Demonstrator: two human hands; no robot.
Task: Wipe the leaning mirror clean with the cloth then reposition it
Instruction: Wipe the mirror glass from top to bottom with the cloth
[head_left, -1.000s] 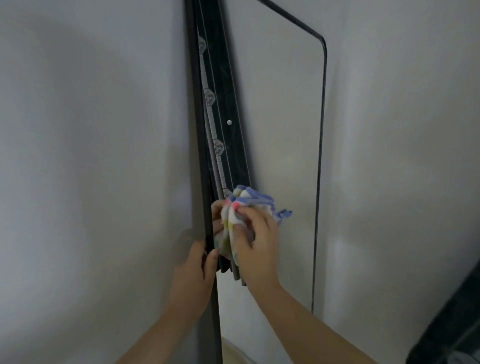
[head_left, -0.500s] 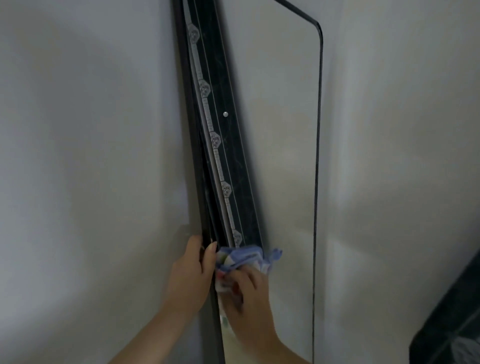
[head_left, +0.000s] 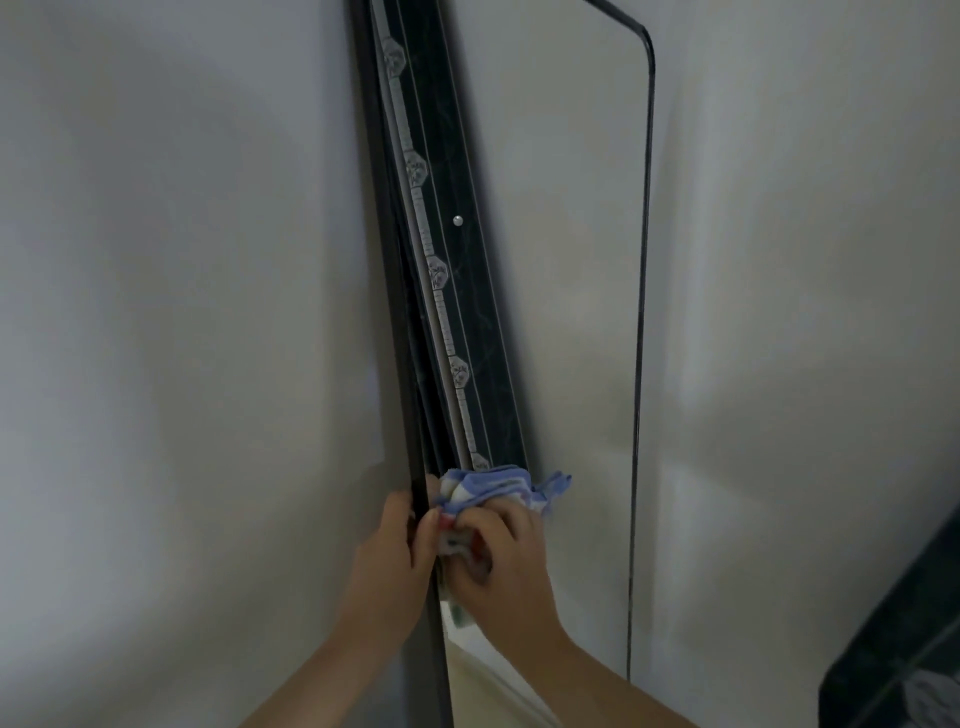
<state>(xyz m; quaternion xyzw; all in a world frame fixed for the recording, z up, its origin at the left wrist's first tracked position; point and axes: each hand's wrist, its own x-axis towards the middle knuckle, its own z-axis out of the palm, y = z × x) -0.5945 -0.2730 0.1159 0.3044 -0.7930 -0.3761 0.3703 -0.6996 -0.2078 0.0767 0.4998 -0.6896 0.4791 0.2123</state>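
A tall mirror (head_left: 576, 291) with a thin black frame leans against a pale wall, its rounded top right corner in view. Its glass reflects a dark patterned strip (head_left: 457, 291) and pale wall. My left hand (head_left: 387, 566) grips the mirror's black left edge, fingers curled round the frame. Just to its right, my right hand (head_left: 501, 564) holds a bunched blue, white and pink cloth (head_left: 496, 488) and presses it on the glass close to the left edge.
Pale wall (head_left: 171, 322) fills the left side and continues on the right of the mirror. A dark green patterned object (head_left: 904, 660) juts in at the bottom right corner.
My right hand moved the cloth down the left part of the glass, from mid-height to level with my left hand. My left hand kept its grip on the frame.
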